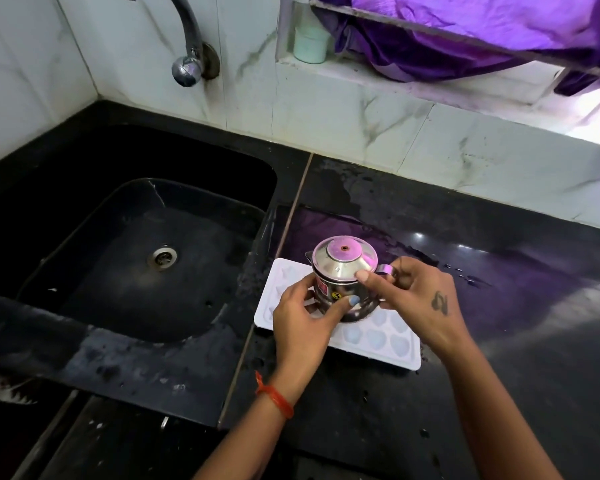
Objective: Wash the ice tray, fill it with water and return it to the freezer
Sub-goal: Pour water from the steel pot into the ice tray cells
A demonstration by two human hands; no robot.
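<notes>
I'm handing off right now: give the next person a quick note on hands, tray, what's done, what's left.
Left hand grips the body of the steel jug; right hand holds its handle, thumb on the lid.
The jug is over the white ice tray, which lies on the black counter right of the sink.
Near tray pockets look watery; the rest is hidden.
Left: finish filling, carry the tray to the freezer.

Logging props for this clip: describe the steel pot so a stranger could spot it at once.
Right of the black sink, a white ice tray lies on the dark counter. The pot is over it, held by both hands: the only shiny metal vessel, with a domed lid.
</notes>
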